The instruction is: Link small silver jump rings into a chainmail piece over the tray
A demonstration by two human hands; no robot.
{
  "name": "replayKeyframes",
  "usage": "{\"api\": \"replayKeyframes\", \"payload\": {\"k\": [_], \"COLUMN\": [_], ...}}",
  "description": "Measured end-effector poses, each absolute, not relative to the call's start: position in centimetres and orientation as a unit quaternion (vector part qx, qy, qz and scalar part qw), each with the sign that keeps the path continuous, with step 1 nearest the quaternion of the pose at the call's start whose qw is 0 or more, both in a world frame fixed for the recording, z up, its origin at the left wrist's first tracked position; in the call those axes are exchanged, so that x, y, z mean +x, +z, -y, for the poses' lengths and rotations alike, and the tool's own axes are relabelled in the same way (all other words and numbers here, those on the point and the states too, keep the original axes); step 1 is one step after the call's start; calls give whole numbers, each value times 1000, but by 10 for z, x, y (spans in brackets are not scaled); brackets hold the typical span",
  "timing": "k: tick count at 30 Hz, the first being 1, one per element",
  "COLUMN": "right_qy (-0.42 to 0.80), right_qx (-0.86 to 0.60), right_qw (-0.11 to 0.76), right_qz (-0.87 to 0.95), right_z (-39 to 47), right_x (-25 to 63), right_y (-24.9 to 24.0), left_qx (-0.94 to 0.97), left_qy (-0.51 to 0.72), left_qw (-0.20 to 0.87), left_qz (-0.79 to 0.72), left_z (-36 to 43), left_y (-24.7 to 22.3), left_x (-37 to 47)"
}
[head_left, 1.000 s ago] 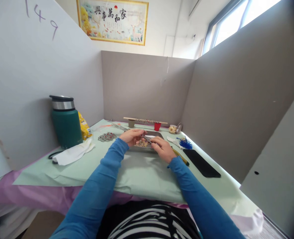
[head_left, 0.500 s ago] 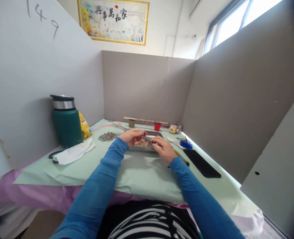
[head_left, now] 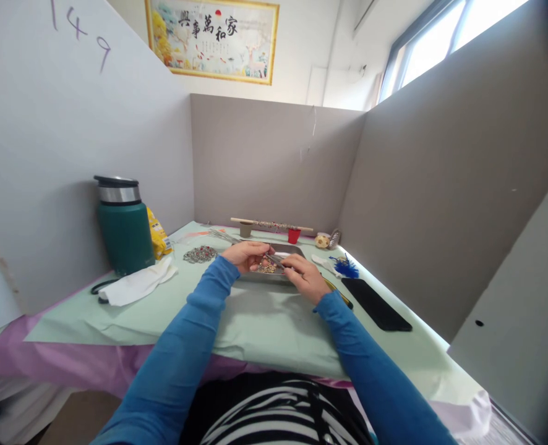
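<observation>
Over a shallow metal tray [head_left: 274, 279], both hands are close together. My left hand [head_left: 247, 255] is pinched, its fingertips closed on something too small to make out. Slim metal tweezers or pliers [head_left: 275, 260] are gripped in my right hand [head_left: 305, 277], with their tip at my left fingertips. Small gold and reddish beads [head_left: 267, 267] lie in the tray beneath. Left of the hands, a heap of silvery chain with red bits [head_left: 200, 254] rests on the pale green cloth [head_left: 265, 321].
A green bottle [head_left: 124, 232] and white tissue [head_left: 139, 284] stand left. Behind the tray, a stick [head_left: 271, 225] spans a brown cup [head_left: 245, 230] and a red cup [head_left: 294, 235]. Right are a black phone [head_left: 376, 305], blue tassels [head_left: 347, 267] and a yellow-black tool [head_left: 339, 293].
Both hands keep nearly the same place. The tool in my right hand has shifted very slightly at my left fingertips.
</observation>
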State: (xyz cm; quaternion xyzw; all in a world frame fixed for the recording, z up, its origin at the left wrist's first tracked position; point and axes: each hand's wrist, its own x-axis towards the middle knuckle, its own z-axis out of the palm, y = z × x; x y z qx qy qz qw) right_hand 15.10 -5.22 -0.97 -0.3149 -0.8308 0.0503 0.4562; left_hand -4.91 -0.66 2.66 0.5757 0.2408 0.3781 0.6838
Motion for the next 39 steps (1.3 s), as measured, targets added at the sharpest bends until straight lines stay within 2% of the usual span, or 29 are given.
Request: {"api": "replayKeyframes", "payload": {"k": [10, 24, 39], "right_qy": [26, -73, -46], "right_qx": [-309, -329, -375], "right_qw": [448, 431, 440], "right_qz": [838, 837, 814], "right_z": [51, 47, 45], "right_x": [153, 150, 150], "right_y": [-12, -13, -17], "left_qx": [590, 595, 576], "left_qy": [365, 383, 429], "left_qw": [676, 647, 628], "left_qz": [-249, -283, -297], "left_z": [8, 3, 2], "left_y": [27, 26, 22], "left_x": [-49, -50, -47]}}
